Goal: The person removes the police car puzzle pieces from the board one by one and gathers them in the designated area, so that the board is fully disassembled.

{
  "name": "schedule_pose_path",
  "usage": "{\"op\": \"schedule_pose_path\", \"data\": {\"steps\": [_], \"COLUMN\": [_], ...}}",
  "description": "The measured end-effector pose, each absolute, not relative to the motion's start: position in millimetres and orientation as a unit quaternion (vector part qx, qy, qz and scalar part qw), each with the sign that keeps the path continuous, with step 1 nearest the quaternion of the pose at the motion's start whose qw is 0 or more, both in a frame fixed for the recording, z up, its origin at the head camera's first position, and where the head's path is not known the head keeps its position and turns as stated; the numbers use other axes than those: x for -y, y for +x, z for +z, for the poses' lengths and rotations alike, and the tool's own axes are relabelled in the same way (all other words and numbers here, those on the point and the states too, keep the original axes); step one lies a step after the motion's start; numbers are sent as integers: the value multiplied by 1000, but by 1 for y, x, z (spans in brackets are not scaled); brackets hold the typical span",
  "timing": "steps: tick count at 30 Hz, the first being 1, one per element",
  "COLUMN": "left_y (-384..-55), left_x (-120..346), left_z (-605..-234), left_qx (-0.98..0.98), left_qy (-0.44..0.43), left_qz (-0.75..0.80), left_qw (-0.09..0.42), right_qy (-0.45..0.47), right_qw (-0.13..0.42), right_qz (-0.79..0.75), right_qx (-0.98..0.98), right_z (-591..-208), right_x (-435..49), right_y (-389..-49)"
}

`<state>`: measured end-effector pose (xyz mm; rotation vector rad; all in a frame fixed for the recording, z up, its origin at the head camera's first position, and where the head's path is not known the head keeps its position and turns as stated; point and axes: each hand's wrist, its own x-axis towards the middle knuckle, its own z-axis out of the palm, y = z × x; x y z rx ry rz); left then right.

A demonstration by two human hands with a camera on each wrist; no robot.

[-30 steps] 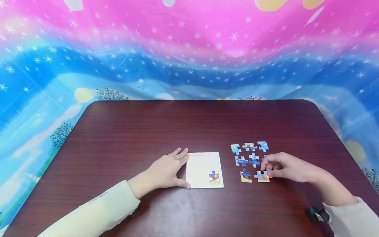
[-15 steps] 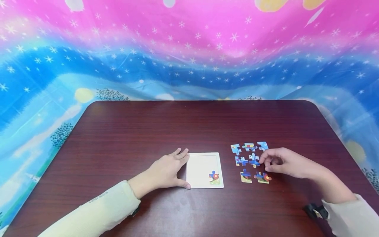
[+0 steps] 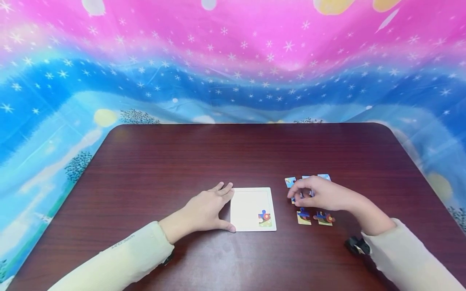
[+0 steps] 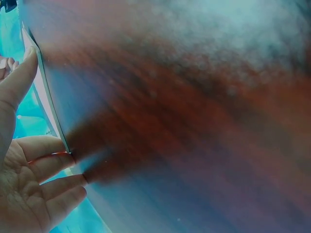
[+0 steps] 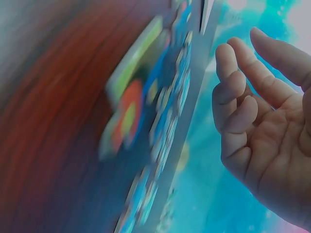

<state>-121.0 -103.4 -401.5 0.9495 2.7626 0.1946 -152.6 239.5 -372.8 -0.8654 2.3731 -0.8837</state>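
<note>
My left hand [image 3: 205, 210] rests by the left edge of a square white puzzle board [image 3: 244, 208], its fingers straight and spread. The thumb touches the lower left corner and a finger the upper left one. One puzzle piece [image 3: 264, 218], blue, red and green, lies in the board's lower right corner. Over the loose pieces hovers my right hand [image 3: 325, 194], fingers loosely bent. In the right wrist view nothing shows between thumb and fingers. Below that hand lie two pieces, a yellow-blue piece [image 3: 303, 216] and a red-and-yellow piece [image 3: 324, 218]. The hand partly hides others behind it.
A dark red-brown wooden table [image 3: 200, 157] carries everything. Behind it hangs a pink and blue cloth [image 3: 233, 72] with snowflakes. A light blue corner piece [image 3: 290, 182] lies at the back left of the loose pieces.
My right hand has moved left across the loose pieces, from the right side to over the middle row. The left hand and the board keep their places.
</note>
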Motion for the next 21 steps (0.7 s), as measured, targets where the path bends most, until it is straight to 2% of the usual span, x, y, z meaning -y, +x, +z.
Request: {"op": "schedule_pose_path", "data": {"steps": [12,21], "left_y": [-122,-123], "left_x": [103,103], "left_z": [-402,-402], "left_qx": [-939,-940], "left_qy": [321,320], "left_qz": [62,62], "left_qw": [102,104], "right_qy": [-370,-382], "right_qw": [238,245], "right_qz": [-293,-281], "right_qx": [-849,-846], "right_z": [-380,-384], "right_x": [-185,-169], "right_y": [-161,-158]}}
